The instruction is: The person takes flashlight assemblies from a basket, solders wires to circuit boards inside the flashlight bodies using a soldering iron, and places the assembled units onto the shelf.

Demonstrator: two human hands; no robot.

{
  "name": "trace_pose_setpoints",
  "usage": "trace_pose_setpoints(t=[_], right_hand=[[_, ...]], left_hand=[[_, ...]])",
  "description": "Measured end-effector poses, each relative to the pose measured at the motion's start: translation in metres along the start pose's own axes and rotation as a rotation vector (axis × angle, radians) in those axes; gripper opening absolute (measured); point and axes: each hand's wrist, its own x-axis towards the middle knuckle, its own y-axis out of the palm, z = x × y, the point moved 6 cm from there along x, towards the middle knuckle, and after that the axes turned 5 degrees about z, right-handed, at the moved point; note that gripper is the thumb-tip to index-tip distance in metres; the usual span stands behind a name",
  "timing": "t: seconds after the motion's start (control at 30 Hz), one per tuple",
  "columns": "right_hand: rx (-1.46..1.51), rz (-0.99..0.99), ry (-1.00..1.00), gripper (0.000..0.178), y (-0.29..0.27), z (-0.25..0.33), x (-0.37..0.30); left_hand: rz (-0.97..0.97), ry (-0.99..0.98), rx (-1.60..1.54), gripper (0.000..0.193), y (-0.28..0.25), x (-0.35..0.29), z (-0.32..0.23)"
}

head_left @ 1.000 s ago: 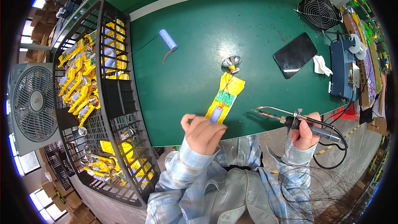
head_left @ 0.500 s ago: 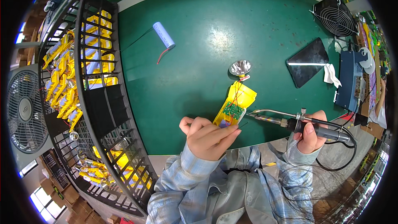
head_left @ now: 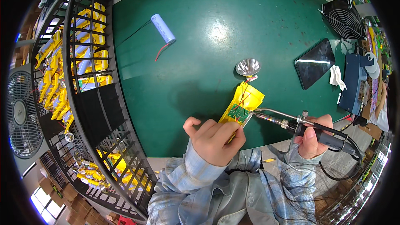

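Observation:
My left hand (head_left: 214,141) is closed over the near end of a yellow plastic lamp housing (head_left: 250,96), its fingertips pressed beside a small green circuit board (head_left: 238,113) inside; whether they also pinch a wire is hidden. Thin red and dark wires run from the board to a round silver reflector (head_left: 248,67) lying just beyond the housing. In my right hand (head_left: 313,139) is a soldering iron (head_left: 308,131) with a thin metal feed tube (head_left: 277,111) clamped along it. Its tip points left, at the board's right edge; contact cannot be made out.
A blue cylindrical battery (head_left: 163,29) with wires lies at the far left. Black crates (head_left: 100,104) holding yellow housings stand along the left. To the right are a dark tablet or phone (head_left: 315,63), white tissue (head_left: 337,78), a blue box-shaped unit (head_left: 352,83) and a black fan (head_left: 343,21).
My left fingertips have moved in over the board; the dark wire end that stuck out beside them no longer shows. The iron's tip stays near the board. The whole view has shifted slightly.

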Motion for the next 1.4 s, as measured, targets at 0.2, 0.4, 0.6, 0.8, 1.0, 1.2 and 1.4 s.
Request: trace_pose_setpoints(t=[0.2, 0.4, 0.6, 0.8, 1.0, 1.2, 1.4], right_hand=[[-0.04, 0.084, 0.038, 0.026, -0.004, -0.001, -0.002], [-0.222, 0.085, -0.005, 0.026, -0.003, -0.003, -0.001], [-0.222, 0.103, 0.011, 0.026, 0.0, -0.005, -0.001], [-0.196, 0.097, 0.019, 0.025, 0.002, -0.007, -0.002], [-0.226, 0.132, 0.014, 0.021, 0.001, -0.002, -0.006], [-0.324, 0.186, -0.094, 0.021, 0.003, -0.001, -0.013], [-0.334, 0.15, -0.082, 0.021, -0.001, -0.004, -0.015]], left_hand=[[-0.026, 0.01, 0.009, 0.014, -0.001, -0.001, 0.0], [-0.044, 0.022, 0.008, 0.014, -0.001, -0.001, -0.001], [0.026, 0.009, 0.033, 0.013, 0.001, -0.001, 0.0], [0.016, 0.019, 0.02, 0.013, 0.0, -0.002, 0.001], [0.018, 0.021, 0.011, 0.013, 0.002, -0.002, 0.002], [0.003, 0.031, 0.02, 0.013, 0.002, -0.003, 0.002], [-0.002, 0.05, 0.041, 0.013, 0.003, -0.003, -0.002]])
